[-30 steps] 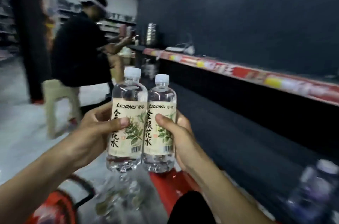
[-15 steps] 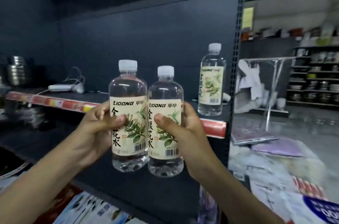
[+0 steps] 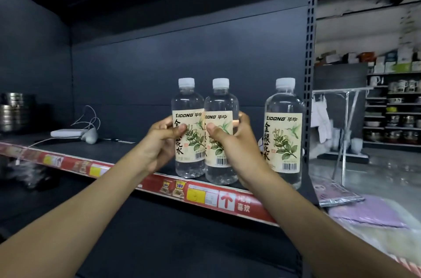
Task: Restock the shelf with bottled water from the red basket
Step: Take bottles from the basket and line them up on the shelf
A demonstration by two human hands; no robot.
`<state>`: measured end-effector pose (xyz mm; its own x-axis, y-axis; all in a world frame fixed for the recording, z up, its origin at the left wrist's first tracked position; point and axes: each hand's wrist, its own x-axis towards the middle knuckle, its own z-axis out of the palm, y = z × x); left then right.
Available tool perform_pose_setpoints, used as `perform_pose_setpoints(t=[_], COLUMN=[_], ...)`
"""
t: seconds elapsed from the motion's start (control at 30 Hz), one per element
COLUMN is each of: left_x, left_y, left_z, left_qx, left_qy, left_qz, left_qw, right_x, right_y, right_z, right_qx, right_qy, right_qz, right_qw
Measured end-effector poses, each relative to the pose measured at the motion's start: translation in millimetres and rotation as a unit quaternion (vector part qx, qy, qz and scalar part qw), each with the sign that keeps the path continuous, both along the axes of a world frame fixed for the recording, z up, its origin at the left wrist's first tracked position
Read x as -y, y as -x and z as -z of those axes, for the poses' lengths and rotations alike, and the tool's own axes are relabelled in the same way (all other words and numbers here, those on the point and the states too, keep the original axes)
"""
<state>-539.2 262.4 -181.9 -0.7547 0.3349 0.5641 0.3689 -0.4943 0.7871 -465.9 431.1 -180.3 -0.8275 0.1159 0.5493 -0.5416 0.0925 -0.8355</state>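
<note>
At the front edge of the shelf [image 3: 114,152], just behind its red price strip [image 3: 205,195], I am holding two water bottles upright and side by side, their walls touching.

1. The left grip [image 3: 159,141] is clasping the left bottle [image 3: 186,104] at label height, with the thumb lying across the front.
2. The right grip [image 3: 230,141] is grasping the right bottle [image 3: 221,104] in the same way.
3. I am taking both at mid-body so that the bases are free to meet the shelf flat and the labels are facing the aisle.
4. I cannot tell whether the bases are touching the shelf or hanging just above it.

A third bottle [image 3: 283,136] is standing alone at 3 o'clock from the pair, near but apart, label forward. I am judging that the pair is being lined up beside it to extend one front row toward 9 o'clock.

A white charger [image 3: 66,133] with a cable is lying well apart at 9 o'clock, so it is not obstructing the row.

The red basket is not showing in the view.

Risk, as I am judging it: with the bases this near the front edge, letting go early could tip a bottle forward.
</note>
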Motion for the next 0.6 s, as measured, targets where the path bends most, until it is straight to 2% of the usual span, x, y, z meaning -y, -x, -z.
perform_pose_setpoints(t=[0.27, 0.37, 0.47, 0.53, 0.6], left_x=[-8, -7, -5, -4, -3], left_y=[31, 26, 16, 7, 0], left_z=[14, 15, 16, 20, 24], left_qx=[0.021, 0.021, -0.008, -0.035, -0.062], left_qy=[0.022, 0.039, 0.117, 0.203, 0.274], left_qz=[0.057, 0.054, -0.036, -0.126, -0.197], left_qw=[0.998, 0.998, 0.992, 0.970, 0.939], right_x=[-4, 3, 4, -1, -24], right_y=[18, -7, -56, -96, -115], right_z=[5, 4, 22, 31, 32], right_qx=[0.071, 0.090, 0.004, -0.071, -0.113], right_qy=[0.001, -0.068, -0.179, -0.205, -0.213], right_qz=[0.037, 0.063, 0.111, 0.120, 0.228], right_qw=[0.997, 0.992, 0.978, 0.969, 0.943])
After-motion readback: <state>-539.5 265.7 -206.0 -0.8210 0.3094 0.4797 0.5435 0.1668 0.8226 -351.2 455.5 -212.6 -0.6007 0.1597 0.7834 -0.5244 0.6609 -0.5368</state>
